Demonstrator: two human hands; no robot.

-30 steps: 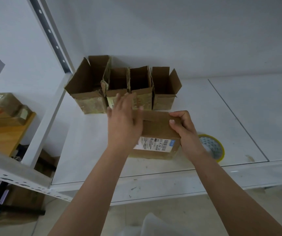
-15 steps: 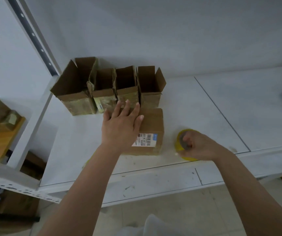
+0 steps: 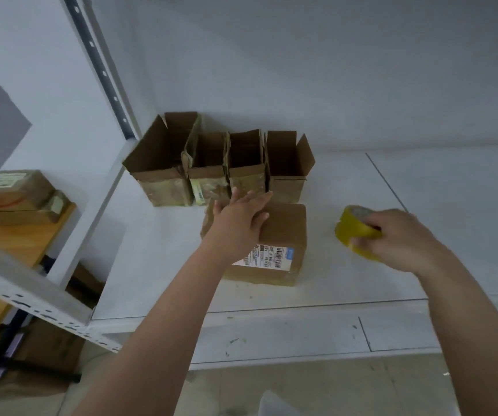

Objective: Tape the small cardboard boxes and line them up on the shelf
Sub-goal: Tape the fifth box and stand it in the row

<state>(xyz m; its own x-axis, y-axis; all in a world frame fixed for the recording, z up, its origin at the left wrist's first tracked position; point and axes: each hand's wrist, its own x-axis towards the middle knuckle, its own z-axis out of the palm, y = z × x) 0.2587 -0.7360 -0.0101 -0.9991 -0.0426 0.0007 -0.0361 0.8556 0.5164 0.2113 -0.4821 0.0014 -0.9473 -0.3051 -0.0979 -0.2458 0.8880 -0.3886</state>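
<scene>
White shelf [image 3: 346, 283]: right hand [image 3: 397, 238] has now lifted the tape roll [image 3: 358, 232], fingers wrapped round it; left hand [image 3: 238, 217] lies flat-fingered on the closed box [image 3: 283, 232] near the front edge. Taping's next, I'd guess.

Closed box [image 3: 283, 232] before four open boxes [image 3: 220, 166]; tape roll [image 3: 354, 228] right.

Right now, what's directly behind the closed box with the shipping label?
Behind the closed box stands a row of four open boxes against the wall. The left hand, flat on the box top, hides the lower fronts of the middle two.
</scene>
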